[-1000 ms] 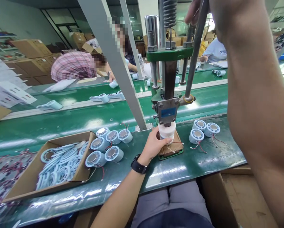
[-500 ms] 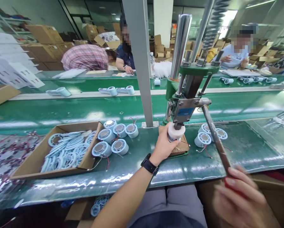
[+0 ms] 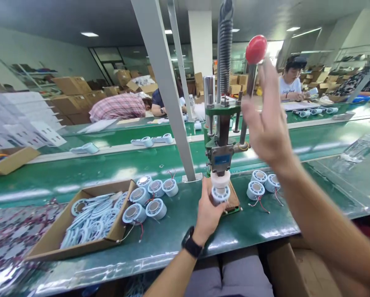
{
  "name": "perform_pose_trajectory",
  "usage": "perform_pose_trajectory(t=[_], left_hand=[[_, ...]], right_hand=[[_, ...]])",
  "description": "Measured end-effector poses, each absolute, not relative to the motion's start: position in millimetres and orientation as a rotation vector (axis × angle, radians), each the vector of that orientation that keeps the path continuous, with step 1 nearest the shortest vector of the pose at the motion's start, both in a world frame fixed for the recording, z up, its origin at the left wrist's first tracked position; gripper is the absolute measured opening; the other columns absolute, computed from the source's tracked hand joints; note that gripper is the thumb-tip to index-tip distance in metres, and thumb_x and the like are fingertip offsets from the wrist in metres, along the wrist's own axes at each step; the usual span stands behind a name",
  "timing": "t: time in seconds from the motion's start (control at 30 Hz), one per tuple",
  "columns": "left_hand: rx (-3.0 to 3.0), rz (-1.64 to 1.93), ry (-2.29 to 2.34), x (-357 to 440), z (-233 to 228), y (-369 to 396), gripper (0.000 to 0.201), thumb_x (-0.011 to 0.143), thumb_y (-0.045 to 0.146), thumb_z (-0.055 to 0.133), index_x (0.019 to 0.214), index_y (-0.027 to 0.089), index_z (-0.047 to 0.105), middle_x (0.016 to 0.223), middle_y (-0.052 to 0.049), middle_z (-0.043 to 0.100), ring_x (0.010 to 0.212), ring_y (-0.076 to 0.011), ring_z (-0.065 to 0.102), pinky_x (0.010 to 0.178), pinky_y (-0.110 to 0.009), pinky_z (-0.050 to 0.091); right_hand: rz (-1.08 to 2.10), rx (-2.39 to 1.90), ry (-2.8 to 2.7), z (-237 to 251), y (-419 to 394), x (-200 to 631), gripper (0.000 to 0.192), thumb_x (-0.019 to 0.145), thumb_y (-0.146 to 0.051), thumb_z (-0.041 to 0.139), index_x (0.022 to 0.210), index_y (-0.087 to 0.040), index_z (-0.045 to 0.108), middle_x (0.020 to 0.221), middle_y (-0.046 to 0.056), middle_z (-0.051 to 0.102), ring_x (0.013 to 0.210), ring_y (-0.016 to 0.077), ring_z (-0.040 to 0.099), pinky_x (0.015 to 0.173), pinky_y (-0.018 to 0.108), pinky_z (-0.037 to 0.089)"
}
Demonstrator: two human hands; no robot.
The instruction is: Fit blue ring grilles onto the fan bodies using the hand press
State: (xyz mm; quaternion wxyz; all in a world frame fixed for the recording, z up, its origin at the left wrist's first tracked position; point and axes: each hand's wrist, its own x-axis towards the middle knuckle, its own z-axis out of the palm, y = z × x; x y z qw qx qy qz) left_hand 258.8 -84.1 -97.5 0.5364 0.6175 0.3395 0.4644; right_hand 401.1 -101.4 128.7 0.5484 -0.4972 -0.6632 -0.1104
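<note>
Box: pale rings | left hand fingers pinching motor | right hand fingers spread by lever

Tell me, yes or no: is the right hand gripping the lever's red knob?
No. The right hand is open, fingers spread, just below the red knob, not closed around it.

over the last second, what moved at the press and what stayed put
The press lever was pulled down toward the person, then swung back upright; the right hand now opens beside it, its grip let go. The left hand kept holding the round part under the ram. The loose parts and the box stayed put.
</note>
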Motion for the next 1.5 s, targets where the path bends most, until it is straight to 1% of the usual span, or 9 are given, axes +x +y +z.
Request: perform_pose_trajectory(t=[0.1, 0.2, 0.27, 0.43, 0.57, 0.67, 0.97, 1.23, 1.5], left_hand=[[1.733, 1.113, 0.945, 223, -105, -117, 0.088, 0.076, 0.015, 0.075, 0.154, 0.023, 0.034, 0.124, -0.008, 0.074, 0.115, -0.0265, 0.070, 0.102, -0.040, 0.055], [2.049, 1.220, 0.911, 191, -114, -144, 0.049, 0.088, 0.026, 0.070, 0.136, 0.026, 0.059, 0.127, -0.008, 0.073, 0.116, -0.0266, 0.070, 0.101, -0.038, 0.057], [2.153, 1.345, 0.843, 181, -118, -157, 0.041, 0.096, 0.032, 0.060, 0.137, 0.027, 0.060, 0.131, -0.009, 0.070, 0.121, -0.0268, 0.067, 0.103, -0.039, 0.056], [1.971, 1.331, 0.935, 178, -119, -176, 0.046, 0.100, 0.037, 0.050, 0.146, 0.036, 0.051, 0.147, -0.010, 0.057, 0.135, -0.0317, 0.055, 0.108, -0.048, 0.051], [1.728, 1.134, 0.822, 167, -110, -178, 0.053, 0.097, 0.056, 0.045, 0.145, 0.035, 0.054, 0.160, -0.009, 0.042, 0.148, -0.0401, 0.036, 0.118, -0.060, 0.034], [1.524, 1.002, 0.741, 157, -101, -173, 0.066, 0.094, 0.068, 0.041, 0.147, 0.030, 0.053, 0.164, -0.009, 0.036, 0.146, -0.0410, 0.039, 0.115, -0.057, 0.040], [1.494, 1.036, 0.926, 163, -107, -170, 0.040, 0.100, 0.050, 0.049, 0.127, 0.030, 0.071, 0.140, -0.007, 0.065, 0.132, -0.0284, 0.059, 0.114, -0.045, 0.046], [0.979, 1.024, 1.210, 171, -111, -172, 0.069, 0.083, 0.079, 0.052, 0.102, 0.020, 0.082, 0.126, -0.017, 0.073, 0.122, -0.0362, 0.066, 0.111, -0.051, 0.048], [0.977, 1.026, 1.082, 172, -119, -175, 0.071, 0.092, 0.074, 0.041, 0.118, 0.019, 0.076, 0.130, -0.016, 0.070, 0.124, -0.0341, 0.064, 0.108, -0.048, 0.051]], right_hand=[[0.000, -1.237, -1.471, 3, -163, 366, 0.059, 0.103, -0.028, 0.042, 0.159, -0.025, 0.022, 0.162, 0.006, 0.034, 0.152, 0.0209, 0.032, 0.127, 0.039, 0.030], [0.404, -1.284, -1.511, -96, -207, 332, 0.069, 0.101, -0.043, 0.048, 0.159, -0.020, 0.018, 0.161, 0.015, 0.034, 0.149, 0.0303, 0.038, 0.119, 0.045, 0.042], [0.541, -1.221, -1.489, -125, -216, 314, 0.079, 0.096, -0.053, 0.056, 0.158, -0.019, 0.020, 0.156, 0.018, 0.041, 0.142, 0.0318, 0.047, 0.115, 0.042, 0.046], [0.558, -1.113, -1.421, -123, -205, 302, 0.060, 0.095, -0.052, 0.056, 0.143, -0.022, 0.039, 0.142, 0.016, 0.053, 0.133, 0.0288, 0.055, 0.111, 0.041, 0.048], [0.564, -1.089, -1.487, -119, -206, 305, 0.055, 0.096, -0.043, 0.055, 0.142, -0.022, 0.034, 0.145, 0.020, 0.047, 0.136, 0.0312, 0.052, 0.111, 0.045, 0.048], [0.552, -1.065, -1.519, -118, -209, 303, 0.053, 0.096, -0.040, 0.056, 0.141, -0.023, 0.034, 0.143, 0.017, 0.047, 0.135, 0.0289, 0.052, 0.110, 0.042, 0.048], [0.434, -1.200, -1.577, -116, -208, 292, 0.055, 0.087, -0.018, 0.060, 0.139, -0.020, 0.040, 0.137, 0.015, 0.053, 0.131, 0.0256, 0.055, 0.107, 0.033, 0.051], [0.531, -1.246, -1.577, -119, -210, 291, 0.057, 0.082, -0.013, 0.062, 0.135, -0.021, 0.045, 0.135, 0.014, 0.055, 0.129, 0.0259, 0.058, 0.104, 0.034, 0.054], [0.367, -1.371, -1.679, -130, -213, 303, 0.053, 0.085, -0.024, 0.063, 0.135, -0.022, 0.046, 0.130, 0.013, 0.063, 0.121, 0.0270, 0.065, 0.095, 0.036, 0.059]])
